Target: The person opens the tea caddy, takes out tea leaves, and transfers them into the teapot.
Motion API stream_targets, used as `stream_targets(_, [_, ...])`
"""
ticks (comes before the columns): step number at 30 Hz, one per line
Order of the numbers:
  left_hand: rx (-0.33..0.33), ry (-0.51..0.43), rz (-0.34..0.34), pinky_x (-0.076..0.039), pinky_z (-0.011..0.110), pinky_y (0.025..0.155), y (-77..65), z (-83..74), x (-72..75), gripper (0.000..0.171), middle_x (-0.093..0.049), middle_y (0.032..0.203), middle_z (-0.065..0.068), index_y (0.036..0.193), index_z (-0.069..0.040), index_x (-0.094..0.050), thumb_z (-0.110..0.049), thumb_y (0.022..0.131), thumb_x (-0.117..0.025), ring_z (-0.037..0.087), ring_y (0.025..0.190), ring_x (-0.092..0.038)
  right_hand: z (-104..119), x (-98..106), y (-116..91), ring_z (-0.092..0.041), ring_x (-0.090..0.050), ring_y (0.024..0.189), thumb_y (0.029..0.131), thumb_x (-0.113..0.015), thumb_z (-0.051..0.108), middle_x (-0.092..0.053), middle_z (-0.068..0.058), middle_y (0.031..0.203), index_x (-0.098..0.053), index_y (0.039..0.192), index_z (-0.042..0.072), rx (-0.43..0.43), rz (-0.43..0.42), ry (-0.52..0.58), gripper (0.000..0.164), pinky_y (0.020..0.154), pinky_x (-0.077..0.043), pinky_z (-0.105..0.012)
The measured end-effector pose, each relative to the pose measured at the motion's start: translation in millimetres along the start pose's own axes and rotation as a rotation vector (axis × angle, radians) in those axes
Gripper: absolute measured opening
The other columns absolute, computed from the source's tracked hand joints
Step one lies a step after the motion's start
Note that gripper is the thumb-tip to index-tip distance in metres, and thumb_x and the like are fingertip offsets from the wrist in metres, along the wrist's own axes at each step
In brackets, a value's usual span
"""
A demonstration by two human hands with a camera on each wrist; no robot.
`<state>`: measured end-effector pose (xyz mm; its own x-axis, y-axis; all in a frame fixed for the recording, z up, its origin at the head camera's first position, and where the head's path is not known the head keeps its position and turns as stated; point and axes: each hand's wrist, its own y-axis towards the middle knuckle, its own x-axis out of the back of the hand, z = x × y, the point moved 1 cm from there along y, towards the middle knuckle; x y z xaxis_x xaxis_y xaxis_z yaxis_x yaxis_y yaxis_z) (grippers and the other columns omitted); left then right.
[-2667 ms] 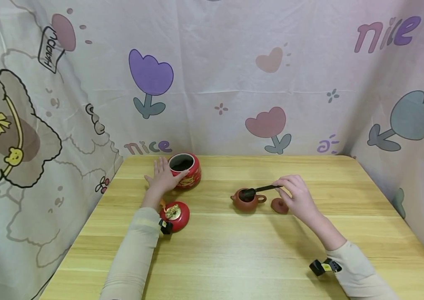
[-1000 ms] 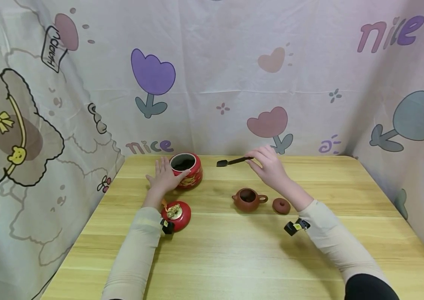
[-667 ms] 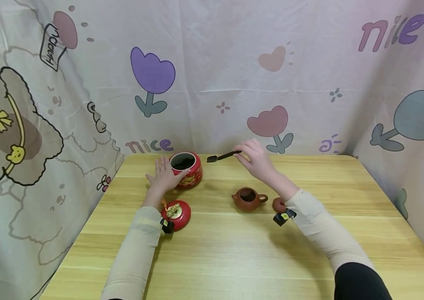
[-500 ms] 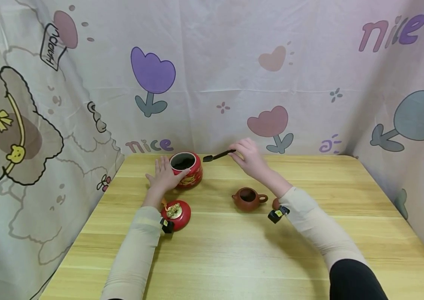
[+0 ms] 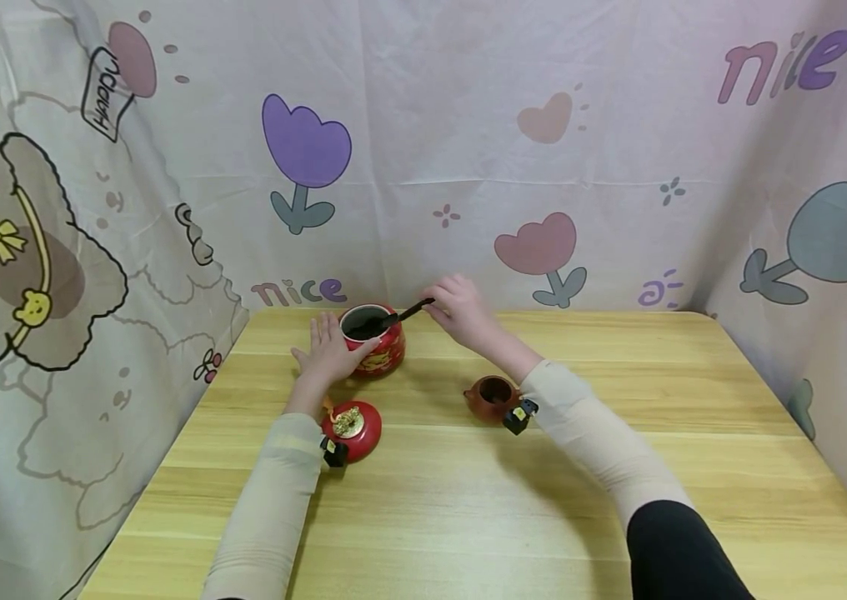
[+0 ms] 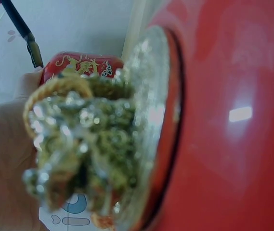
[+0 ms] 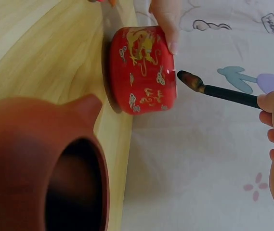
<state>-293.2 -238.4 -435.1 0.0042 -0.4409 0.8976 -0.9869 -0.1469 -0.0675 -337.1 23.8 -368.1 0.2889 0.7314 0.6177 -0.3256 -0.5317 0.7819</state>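
Observation:
My right hand [image 5: 461, 315] pinches the handle end of a small black tea scoop [image 5: 414, 311], its head over the right rim of the red jar [image 5: 382, 360]. In the right wrist view the scoop's head [image 7: 190, 81] is level with the jar's mouth. Gold dragon patterns cover the jar, and dark stuff lies inside. With straight, spread fingers, my left hand [image 5: 328, 354] rests against the jar's left side, thumb along the front rim. The red lid [image 5: 367, 429] with a gold figure knob lies beside my left wrist. A brown clay teapot [image 5: 487, 404] stands lidless below my right forearm.
The wooden table [image 5: 423, 500] runs back to a printed curtain [image 5: 423, 125]. My right sleeve [image 5: 596, 433] passes over the teapot's handle side and hides its small lid. A black wrist camera [image 5: 519, 415] hangs close by the teapot.
My right hand has carried the scoop from inside the teapot up and left to the jar's mouth. The right forearm now covers the teapot's lid. My left hand has stayed at the jar.

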Motion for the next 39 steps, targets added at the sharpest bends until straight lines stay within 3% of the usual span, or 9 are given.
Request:
stream_targets(6, [0.001, -0.006, 0.000, 0.006, 0.079, 0.107, -1.3, -0.6, 0.7, 0.123, 0.015, 0.163, 0.016, 0.155, -0.006, 0.014, -0.088, 0.078, -0.036, 0.039, 0.151, 0.015, 6, -18, 12, -0.027, -0.057, 0.086, 0.086, -0.073, 0.011, -0.068, -0.007, 0.093, -0.072, 0.097, 0.008, 0.037, 0.073, -0.085, 0.012, 0.077, -0.046, -0.040])
stream_targets(12, [0.000, -0.009, 0.001, 0.008, 0.080, 0.105, 0.2, -1.4, 2.1, 0.122, 0.016, 0.163, 0.017, 0.155, -0.005, 0.013, -0.086, 0.079, -0.037, 0.040, 0.150, 0.015, 14, -32, 23, -0.023, -0.058, 0.090, 0.090, -0.068, 0.013, -0.068, -0.003, 0.095, -0.072, 0.099, 0.013, 0.100, 0.149, -0.238, 0.010, 0.074, -0.046, -0.035])
stream_targets(17, [0.002, -0.001, -0.003, 0.006, 0.080, 0.106, 0.8, -1.6, 1.4, 0.122, 0.014, 0.163, 0.017, 0.155, -0.006, 0.013, -0.087, 0.078, -0.037, 0.040, 0.150, 0.015, 18, -44, 24, -0.022, -0.055, 0.092, 0.094, -0.061, 0.012, -0.066, -0.003, 0.100, -0.072, 0.105, 0.013, 0.128, 0.240, -0.365, 0.015, 0.072, -0.043, -0.031])
stream_targets(26, [0.004, -0.005, -0.004, 0.006, 0.079, 0.107, -0.9, -1.9, 1.9, 0.122, 0.014, 0.164, 0.016, 0.155, -0.006, 0.013, -0.087, 0.078, -0.037, 0.038, 0.150, 0.016, 22, -63, 23, -0.021, -0.053, 0.099, 0.095, -0.061, 0.014, -0.064, -0.003, 0.106, -0.069, 0.113, 0.013, 0.197, 0.351, -0.503, 0.019, 0.075, -0.044, -0.030])
stream_targets(29, [0.000, 0.003, -0.007, 0.005, 0.080, 0.106, -1.0, -1.6, 2.0, 0.121, 0.014, 0.163, 0.017, 0.155, -0.006, 0.012, -0.087, 0.079, -0.036, 0.039, 0.151, 0.014, 21, -71, 22, -0.022, -0.053, 0.100, 0.095, -0.062, 0.014, -0.064, -0.004, 0.108, -0.069, 0.114, 0.012, 0.143, 0.394, -0.481, 0.020, 0.077, -0.045, -0.031])
stream_targets(32, [0.000, 0.005, -0.008, 0.005, 0.080, 0.106, -1.3, -1.1, 1.5, 0.121, 0.014, 0.163, 0.017, 0.155, -0.005, 0.012, -0.086, 0.080, -0.036, 0.039, 0.151, 0.014, 18, -80, 19, -0.022, -0.053, 0.101, 0.094, -0.062, 0.011, -0.065, -0.005, 0.110, -0.069, 0.113, 0.011, 0.035, 0.419, -0.406, 0.020, 0.081, -0.047, -0.032])
stream_targets(39, [0.004, -0.002, -0.013, 0.006, 0.080, 0.106, -3.2, -2.8, 1.5, 0.121, 0.012, 0.164, 0.018, 0.155, -0.004, 0.010, -0.086, 0.080, -0.037, 0.038, 0.150, 0.017, 12, -92, 18, -0.027, -0.058, 0.098, 0.093, -0.063, 0.011, -0.069, -0.009, 0.103, -0.071, 0.103, 0.007, -0.234, 0.369, -0.164, 0.013, 0.089, -0.049, -0.039])
